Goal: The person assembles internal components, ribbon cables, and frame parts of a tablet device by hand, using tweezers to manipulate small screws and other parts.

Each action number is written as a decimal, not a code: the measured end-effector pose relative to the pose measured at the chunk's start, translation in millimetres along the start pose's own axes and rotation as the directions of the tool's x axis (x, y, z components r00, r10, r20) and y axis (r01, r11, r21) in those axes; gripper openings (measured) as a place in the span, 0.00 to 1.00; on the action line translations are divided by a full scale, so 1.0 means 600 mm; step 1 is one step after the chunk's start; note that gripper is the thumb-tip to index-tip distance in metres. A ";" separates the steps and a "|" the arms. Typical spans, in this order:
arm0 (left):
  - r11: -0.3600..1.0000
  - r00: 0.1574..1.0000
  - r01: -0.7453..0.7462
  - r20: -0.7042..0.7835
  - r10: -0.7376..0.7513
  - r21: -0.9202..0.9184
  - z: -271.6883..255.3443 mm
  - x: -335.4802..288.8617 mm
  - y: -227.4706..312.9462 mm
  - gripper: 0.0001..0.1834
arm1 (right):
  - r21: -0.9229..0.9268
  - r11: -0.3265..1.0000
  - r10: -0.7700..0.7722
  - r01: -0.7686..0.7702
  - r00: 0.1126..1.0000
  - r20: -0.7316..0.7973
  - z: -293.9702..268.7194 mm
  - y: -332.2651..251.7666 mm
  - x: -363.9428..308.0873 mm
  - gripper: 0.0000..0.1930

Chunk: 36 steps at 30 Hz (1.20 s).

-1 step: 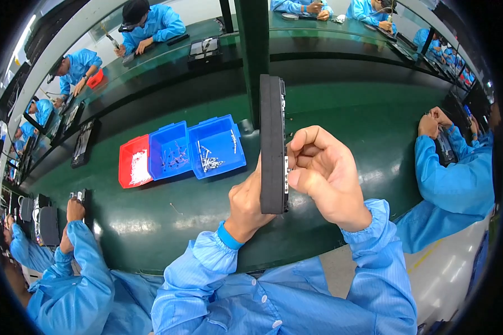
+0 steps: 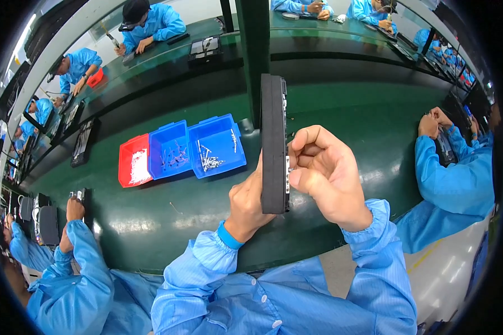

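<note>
A black rectangular device (image 2: pixel 272 145) stands on edge in front of me, its dark side toward my left and a face with metal parts toward my right. My left hand (image 2: pixel 246 202) is closed around it from the left, the fingertips hidden behind the casing. At the device's right face is my right hand (image 2: pixel 331 176), fingers curled and thumb against the metal parts. Whatever lies between those fingertips is too small or hidden to name.
Left of the device sit a red bin (image 2: pixel 126 163) of white pieces, a blue bin (image 2: pixel 170 127) with small dark-and-light parts and another blue bin (image 2: pixel 211 124) with metal pins. A green post (image 2: pixel 252 56) rises behind. Co-workers sit on both sides and opposite.
</note>
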State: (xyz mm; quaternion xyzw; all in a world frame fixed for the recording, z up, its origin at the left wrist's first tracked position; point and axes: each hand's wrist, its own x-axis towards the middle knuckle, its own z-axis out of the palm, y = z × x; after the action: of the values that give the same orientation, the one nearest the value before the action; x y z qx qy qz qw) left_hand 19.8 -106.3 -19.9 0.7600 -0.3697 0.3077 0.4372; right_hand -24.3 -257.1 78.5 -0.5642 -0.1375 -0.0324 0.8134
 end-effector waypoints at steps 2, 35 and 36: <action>1.000 1.000 0.010 -0.002 -0.010 -0.004 0.002 -0.001 -0.001 0.41 | -0.033 0.999 -0.003 0.003 1.000 -0.006 0.001 -0.003 0.000 0.18; 0.831 0.482 0.548 0.776 -0.407 0.095 -0.108 -0.033 -0.070 0.28 | 0.216 0.766 0.635 -0.605 0.660 -0.402 -0.016 0.160 -0.230 0.18; 0.823 0.471 0.559 0.778 -0.416 0.101 -0.108 -0.038 -0.070 0.28 | 0.279 0.748 0.661 -0.602 0.634 -0.401 0.008 0.165 -0.241 0.17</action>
State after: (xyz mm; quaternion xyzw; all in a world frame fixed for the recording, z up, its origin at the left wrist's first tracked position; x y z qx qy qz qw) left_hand 33.1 -27.1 -28.8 0.8492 -0.3110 -0.2180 0.3668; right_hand -143.1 -231.9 -47.6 -0.5007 0.2713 0.1252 0.8124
